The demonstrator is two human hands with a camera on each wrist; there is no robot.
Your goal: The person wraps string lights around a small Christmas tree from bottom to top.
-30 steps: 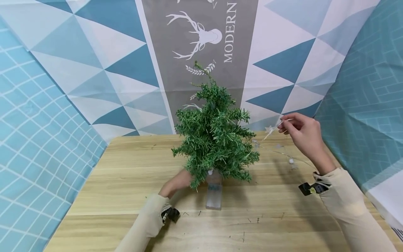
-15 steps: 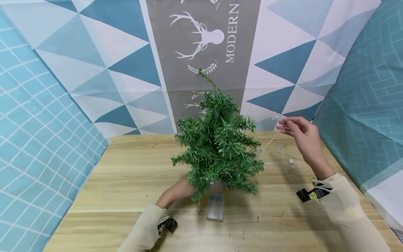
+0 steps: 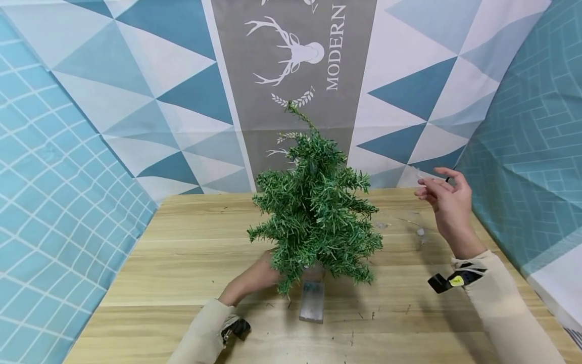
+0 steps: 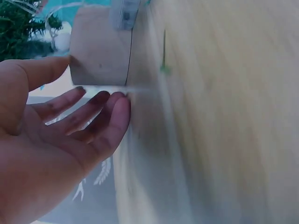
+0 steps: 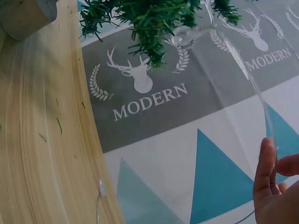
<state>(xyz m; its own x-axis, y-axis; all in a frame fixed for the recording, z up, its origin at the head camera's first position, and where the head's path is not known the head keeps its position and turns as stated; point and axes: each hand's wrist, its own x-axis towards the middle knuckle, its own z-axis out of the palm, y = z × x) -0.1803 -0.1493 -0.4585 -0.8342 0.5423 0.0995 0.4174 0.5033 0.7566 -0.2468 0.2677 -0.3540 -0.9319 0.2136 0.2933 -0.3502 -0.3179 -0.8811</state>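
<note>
Green tree (image 3: pixel 313 212): stood mid-bench, bushy, thin tip bent toward the left.
Tree base (image 4: pixel 100 51): round, brownish, on the bench (image 3: pixel 195 268) under the lowest branches.
Left hand (image 3: pixel 261 273): partly behind the lower branches, beside the base; fingers relaxed and lightly bent, thumb seemed to touch the base's edge, firm grip not shown.
Right hand (image 3: pixel 447 197): raised to the right of the tree, well apart from the branches, pinched the clear wire (image 5: pixel 240 61) between thumb and fingers.
Clear wire: ran from the right hand toward the tree; a clear ornament (image 5: pixel 182 37) showed just below the branches.
Clear box (image 3: pixel 311 308): lay on the bench at the front of the base.
White bead (image 3: pixel 420 232): right part of the bench, near the right hand.
Loose bits (image 3: pixel 373 316): scattered toward the front.
Grey panel (image 3: pixel 291 116): behind the tree, deer head and "MODERN" printed sideways in the head view.
Sleeves (image 3: pixel 509 303): cream, black straps (image 3: pixel 468 274) at both wrists.
</note>
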